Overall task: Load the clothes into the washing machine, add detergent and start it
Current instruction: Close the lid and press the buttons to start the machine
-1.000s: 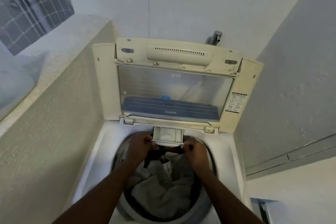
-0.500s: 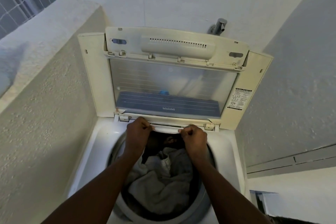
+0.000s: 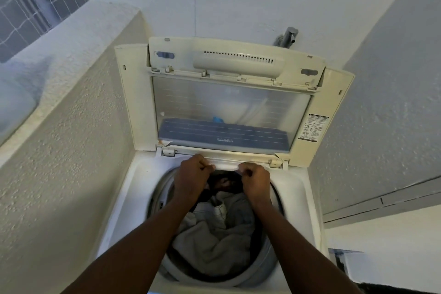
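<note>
A cream top-loading washing machine point(image 3: 133, 188) stands below me with its lid point(image 3: 229, 107) raised upright against the back wall. Grey and dark clothes point(image 3: 214, 234) fill the round drum. The white detergent drawer point(image 3: 225, 166) sits pushed in at the drum's back rim, only its front edge showing. My left hand point(image 3: 191, 179) pinches the drawer's left end and my right hand point(image 3: 256, 182) pinches its right end, fingers curled on the edge.
A rough plaster half-wall point(image 3: 59, 150) runs close along the machine's left side, a painted wall point(image 3: 381, 126) along its right. A metal tap point(image 3: 287, 37) sticks out of the back wall above the lid. A tiled surface point(image 3: 31, 0) shows at top left.
The detergent drawer, pulled out over the drum a second ago, has been pushed back in by both hands. My hands moved toward the back rim with it.
</note>
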